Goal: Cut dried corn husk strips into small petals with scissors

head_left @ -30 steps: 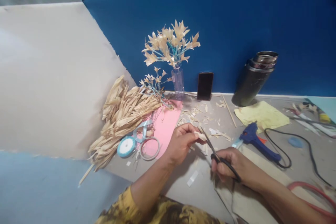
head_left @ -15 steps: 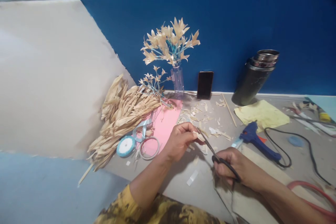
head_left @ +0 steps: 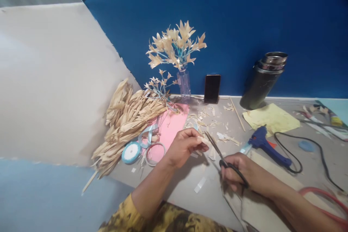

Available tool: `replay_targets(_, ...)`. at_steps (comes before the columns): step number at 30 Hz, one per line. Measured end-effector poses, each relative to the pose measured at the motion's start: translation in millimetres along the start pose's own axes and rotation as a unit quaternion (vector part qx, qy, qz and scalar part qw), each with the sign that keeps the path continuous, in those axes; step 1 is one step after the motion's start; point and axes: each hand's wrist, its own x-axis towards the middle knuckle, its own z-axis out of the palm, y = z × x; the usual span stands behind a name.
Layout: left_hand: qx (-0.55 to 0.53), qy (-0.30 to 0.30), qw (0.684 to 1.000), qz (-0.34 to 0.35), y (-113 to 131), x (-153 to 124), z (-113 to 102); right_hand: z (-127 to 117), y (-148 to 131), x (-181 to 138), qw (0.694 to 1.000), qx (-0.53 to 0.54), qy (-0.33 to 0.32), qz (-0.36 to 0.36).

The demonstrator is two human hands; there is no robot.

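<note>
The left hand (head_left: 185,148) pinched a small cream papery piece (head_left: 204,141) between its fingers, above the flat grey worktop (head_left: 185,192). The right hand (head_left: 240,172) had its fingers closed round black-handled metal scissors (head_left: 216,148), their tips just beside the piece. Open room ran between the forearms, around one whitish strip (head_left: 200,185). The worktop's far edge met the dark blue wall (head_left: 233,25); its left edge slanted beneath the left forearm.

Pale cream piece (head_left: 204,141), black-handled scissors (head_left: 216,148), dark-blotched yellow sleeve (head_left: 126,212)
</note>
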Motion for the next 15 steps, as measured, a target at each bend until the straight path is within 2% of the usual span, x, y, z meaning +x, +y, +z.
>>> replay_targets(3, -0.077, 0.059, 0.995, 0.011, -13.3, 0.7, 7.2, 1.7, 0.9, 0.7, 0.998, 0.027, -0.004, -0.053)
replay_targets(7, -0.126, 0.105, 0.986, 0.021, -32.6, 3.2, 19.8, 8.7, -1.3, 2.9, 0.995, 0.07, 0.027, -0.066)
replay_targets(10, -0.142, 0.114, 0.983, 0.009, -43.2, 4.0, 28.3, 13.3, -7.2, 4.8, 0.983, 0.117, 0.13, -0.048)
replay_targets(13, -0.125, 0.097, 0.987, 0.003, -53.0, 3.0, 36.3, 12.6, -12.8, 5.9, 0.947, 0.163, 0.272, -0.047)
replay_targets(15, -0.106, 0.083, 0.991, -0.004, -59.3, 1.3, 41.0, 9.5, -14.2, 5.9, 0.932, 0.171, 0.313, -0.066)
